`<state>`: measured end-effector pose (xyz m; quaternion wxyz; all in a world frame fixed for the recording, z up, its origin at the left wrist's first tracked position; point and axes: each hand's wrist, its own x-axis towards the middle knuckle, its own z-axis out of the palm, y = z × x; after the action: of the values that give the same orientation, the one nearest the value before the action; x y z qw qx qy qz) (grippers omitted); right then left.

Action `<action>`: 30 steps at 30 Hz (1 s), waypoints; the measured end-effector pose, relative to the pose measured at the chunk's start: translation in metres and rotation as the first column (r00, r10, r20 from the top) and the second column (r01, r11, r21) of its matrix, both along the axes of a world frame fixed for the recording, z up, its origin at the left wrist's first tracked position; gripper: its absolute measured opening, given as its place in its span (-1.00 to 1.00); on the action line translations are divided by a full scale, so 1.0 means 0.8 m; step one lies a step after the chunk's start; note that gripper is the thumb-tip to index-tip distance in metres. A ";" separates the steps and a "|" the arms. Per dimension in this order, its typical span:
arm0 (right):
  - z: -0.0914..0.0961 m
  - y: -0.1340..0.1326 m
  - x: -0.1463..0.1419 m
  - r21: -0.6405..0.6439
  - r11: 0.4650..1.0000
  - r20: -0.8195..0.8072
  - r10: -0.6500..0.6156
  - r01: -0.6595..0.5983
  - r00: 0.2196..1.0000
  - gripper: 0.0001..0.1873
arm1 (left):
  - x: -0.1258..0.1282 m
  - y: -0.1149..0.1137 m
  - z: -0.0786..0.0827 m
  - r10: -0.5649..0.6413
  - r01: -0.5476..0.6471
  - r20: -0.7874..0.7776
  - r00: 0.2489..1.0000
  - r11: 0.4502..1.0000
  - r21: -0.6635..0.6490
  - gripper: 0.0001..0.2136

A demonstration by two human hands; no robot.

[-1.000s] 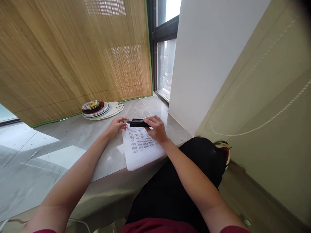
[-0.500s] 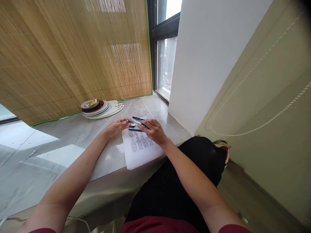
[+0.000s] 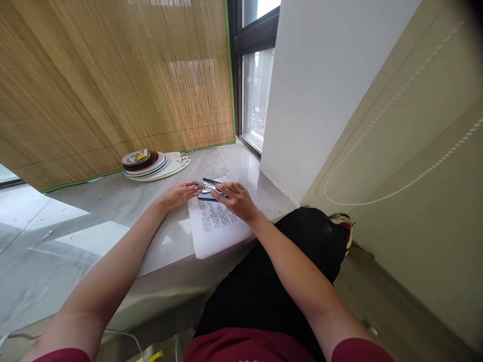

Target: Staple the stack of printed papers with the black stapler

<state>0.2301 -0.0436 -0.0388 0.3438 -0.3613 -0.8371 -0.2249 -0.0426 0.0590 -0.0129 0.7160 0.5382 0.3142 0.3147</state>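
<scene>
Over the printed sheet of paper (image 3: 219,236), my right hand (image 3: 237,200) is closed round the right end of what looks like an opened stapler (image 3: 207,197). Its dark top and dark base stand apart, with a shiny metal strip between them. My left hand (image 3: 178,195) is at the stapler's left end, fingertips pinched at the tip of the metal strip. Whether a small piece is also between those fingertips is too small to tell. The paper lies on the grey stone ledge, its near edge reaching the ledge's front edge.
A stack of plates (image 3: 145,165) stands on the ledge (image 3: 124,201) by the bamboo blind (image 3: 151,90). A window (image 3: 257,95) and white wall (image 3: 317,75) are beyond the right side. A beaded cord (image 3: 350,203) hangs at right. White cables (image 3: 128,336) run below the ledge.
The whole view has shifted slightly, so everything sits a little higher and further left. Both hands keep nearly the same hold on the stapler, with small finger movement.
</scene>
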 end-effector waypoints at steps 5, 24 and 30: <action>0.003 -0.002 0.000 -0.057 0.998 -0.149 -0.032 0.024 0.988 -0.57 | 0.001 0.002 -0.001 0.071 -0.073 -0.055 0.996 0.997 -0.022 -0.78; 0.012 0.010 0.005 -0.666 0.611 -0.585 -0.072 -0.428 0.808 -0.66 | 0.004 -0.002 -0.008 0.323 -0.267 -0.022 0.946 0.818 0.509 -0.63; 0.021 0.002 0.000 -0.521 0.773 -0.494 0.073 -0.362 0.867 -0.53 | 0.009 -0.015 0.002 0.299 -0.168 -0.132 0.945 0.791 0.589 -0.62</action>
<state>0.2299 -0.0419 -0.0223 0.4188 -0.3903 -0.7995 0.1820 -0.0355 0.0472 -0.0113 0.4385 0.7152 0.3466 0.4196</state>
